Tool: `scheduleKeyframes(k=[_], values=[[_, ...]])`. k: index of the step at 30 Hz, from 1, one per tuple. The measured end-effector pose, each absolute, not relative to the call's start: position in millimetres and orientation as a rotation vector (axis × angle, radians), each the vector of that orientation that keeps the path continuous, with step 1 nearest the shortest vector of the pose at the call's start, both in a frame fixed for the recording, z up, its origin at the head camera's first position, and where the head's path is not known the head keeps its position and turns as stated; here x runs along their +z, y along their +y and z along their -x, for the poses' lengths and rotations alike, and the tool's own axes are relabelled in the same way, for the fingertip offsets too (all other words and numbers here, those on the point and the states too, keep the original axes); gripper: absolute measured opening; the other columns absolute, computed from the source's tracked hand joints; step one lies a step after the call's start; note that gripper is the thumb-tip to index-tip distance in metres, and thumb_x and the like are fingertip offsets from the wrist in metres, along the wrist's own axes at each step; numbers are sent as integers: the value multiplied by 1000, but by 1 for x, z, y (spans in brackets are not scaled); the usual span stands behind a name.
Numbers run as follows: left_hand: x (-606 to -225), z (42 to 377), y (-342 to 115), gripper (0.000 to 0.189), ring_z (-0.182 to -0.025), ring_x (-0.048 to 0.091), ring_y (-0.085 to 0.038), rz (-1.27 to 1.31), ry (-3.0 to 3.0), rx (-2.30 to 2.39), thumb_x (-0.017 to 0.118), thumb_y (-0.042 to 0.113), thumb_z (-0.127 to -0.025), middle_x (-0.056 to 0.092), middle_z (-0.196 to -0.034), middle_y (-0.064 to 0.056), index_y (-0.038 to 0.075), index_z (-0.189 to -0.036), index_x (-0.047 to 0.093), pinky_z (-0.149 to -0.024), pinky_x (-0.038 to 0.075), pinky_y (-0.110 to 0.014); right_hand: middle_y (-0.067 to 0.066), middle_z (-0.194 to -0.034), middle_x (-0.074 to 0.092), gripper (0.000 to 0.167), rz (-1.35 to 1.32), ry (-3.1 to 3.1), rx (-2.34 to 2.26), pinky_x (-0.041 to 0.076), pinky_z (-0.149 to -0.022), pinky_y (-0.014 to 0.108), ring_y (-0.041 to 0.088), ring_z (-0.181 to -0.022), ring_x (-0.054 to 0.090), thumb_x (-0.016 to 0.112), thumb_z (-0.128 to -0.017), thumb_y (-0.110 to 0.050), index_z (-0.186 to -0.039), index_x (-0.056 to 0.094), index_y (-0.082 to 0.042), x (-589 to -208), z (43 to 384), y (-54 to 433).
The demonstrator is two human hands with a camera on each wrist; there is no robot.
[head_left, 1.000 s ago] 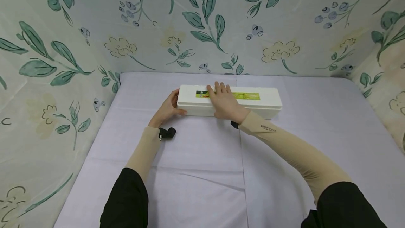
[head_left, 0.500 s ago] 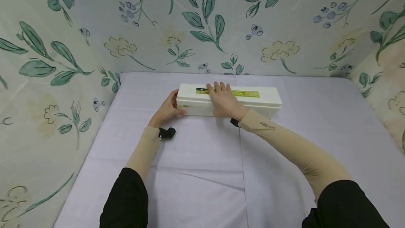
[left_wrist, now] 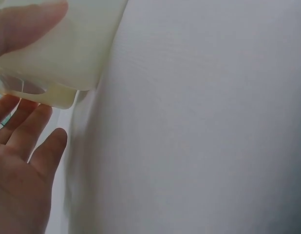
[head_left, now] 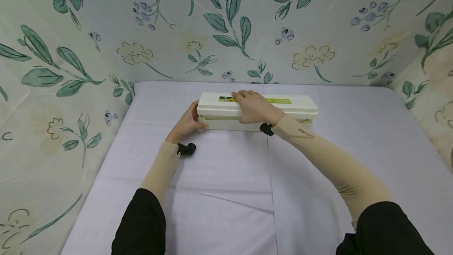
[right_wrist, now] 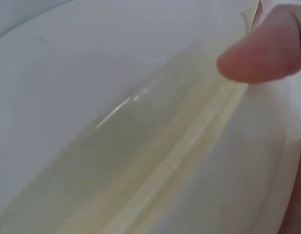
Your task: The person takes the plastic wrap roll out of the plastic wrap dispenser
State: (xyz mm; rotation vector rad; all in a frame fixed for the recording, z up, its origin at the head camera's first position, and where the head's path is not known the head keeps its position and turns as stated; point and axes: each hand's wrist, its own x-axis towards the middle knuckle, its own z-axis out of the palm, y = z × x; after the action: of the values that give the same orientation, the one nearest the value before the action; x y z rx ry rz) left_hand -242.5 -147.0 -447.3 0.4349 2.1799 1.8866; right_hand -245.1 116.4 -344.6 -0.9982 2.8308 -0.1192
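Note:
A long white plastic box (head_left: 226,124) lies across the far part of the table, its lid (head_left: 303,102) raised along the near side with a narrow gap below it. A green and yellow label (head_left: 281,100) runs along the lid's top, partly covered. My left hand (head_left: 186,124) holds the box's left end, thumb on the front; the left wrist view shows the fingers touching an edge with a cutout. Gripping the lid near its middle is my right hand (head_left: 257,108), fingers over the top. Its thumb (right_wrist: 262,51) is at the lid's edge in the right wrist view. The box's inside is mostly hidden.
A white cloth with fold lines covers the table (head_left: 226,207). Its far edge meets a leaf-and-flower patterned curtain (head_left: 226,30), which also hangs at both sides. Each wrist carries a small black camera (head_left: 186,149).
The lid has risen along its near side, opening a gap above the base. My right hand has tilted up and back with it, while the left hand keeps its place.

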Motion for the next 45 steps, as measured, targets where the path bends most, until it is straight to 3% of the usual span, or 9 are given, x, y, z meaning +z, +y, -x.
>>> scheduleKeyframes(k=[12,25,45], values=[[-446,243,-147,100,-134,35,-29,-447,2195,1846,75,-14,-70,32,-147,-14,4,-150,17,-110,29,-40,10,-150,32,90,992,2664,-398,31,-103,49,31,-124,40,70,-75,-23,-152,26,-16,-351,264,141],[-449,244,-148,101,-134,35,-27,-438,2190,1843,76,-12,-70,31,-149,-13,5,-150,18,-109,30,-41,10,-151,31,93,1017,2570,-617,26,-105,55,33,-133,28,82,-74,-29,-151,31,-18,-352,266,150],[-445,244,-149,101,-138,29,-25,-400,2179,1837,76,-11,-71,30,-151,-11,8,-151,17,-112,25,-39,9,-148,34,95,997,2618,-672,25,-106,54,30,-134,25,84,-72,-36,-151,32,-26,-348,275,158]])
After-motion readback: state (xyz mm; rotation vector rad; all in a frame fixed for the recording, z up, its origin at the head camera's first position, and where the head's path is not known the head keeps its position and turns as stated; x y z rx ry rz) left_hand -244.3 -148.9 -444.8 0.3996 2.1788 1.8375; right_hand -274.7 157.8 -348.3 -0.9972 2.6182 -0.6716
